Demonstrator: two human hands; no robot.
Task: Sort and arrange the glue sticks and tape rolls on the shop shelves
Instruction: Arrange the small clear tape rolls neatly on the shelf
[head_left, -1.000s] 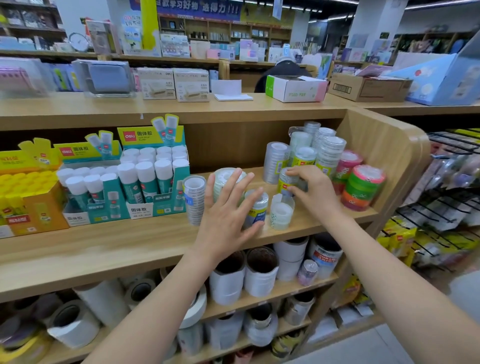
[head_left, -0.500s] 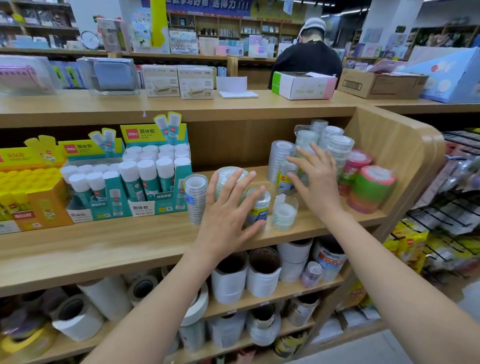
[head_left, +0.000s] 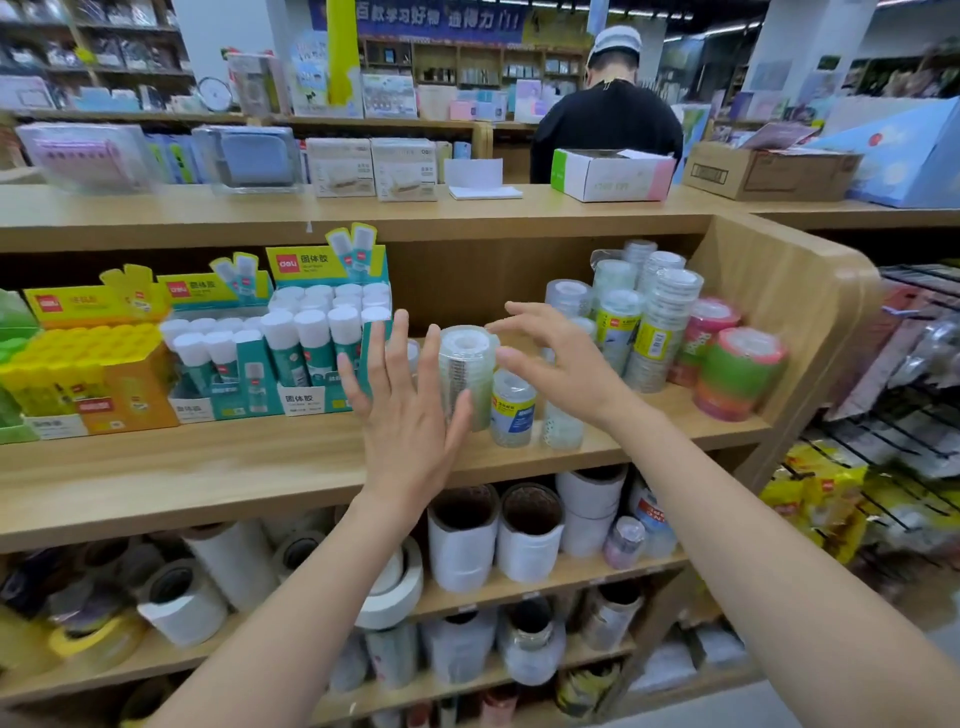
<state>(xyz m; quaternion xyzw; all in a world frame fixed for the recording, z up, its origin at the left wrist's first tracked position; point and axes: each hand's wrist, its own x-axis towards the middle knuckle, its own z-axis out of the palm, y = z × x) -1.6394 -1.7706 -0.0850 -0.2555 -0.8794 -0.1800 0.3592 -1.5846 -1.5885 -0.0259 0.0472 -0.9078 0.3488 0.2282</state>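
The tall stack of clear tape rolls (head_left: 464, 364) stands upright on the middle shelf (head_left: 208, 467), near its front edge and between your two hands. It looks film-wrapped, so expect it to be light, stiff as a column and slick under the fingers. It is also narrow for its height and will probably tip if you nudge it near the top. Take it round the middle or lower, thumb on one side and fingers on the other, and slide it rather than lift it.

Your left hand (head_left: 410, 415) is spread flat with straight fingers and grasps nothing. Its thumb lies at the stack's lower side, but I cannot tell whether it touches. Your right hand (head_left: 566, 369) hovers with its fingers loosely fanned near the stack's top, also holding nothing.

Just beside the stack on the right stands a shorter labelled tape pack (head_left: 513, 410), which a careless push could knock over. Behind your right hand are more clear tape stacks (head_left: 660, 322), with the coloured tape rolls (head_left: 737, 374) at the shelf's end. To the left sit the glue stick boxes (head_left: 322, 353).
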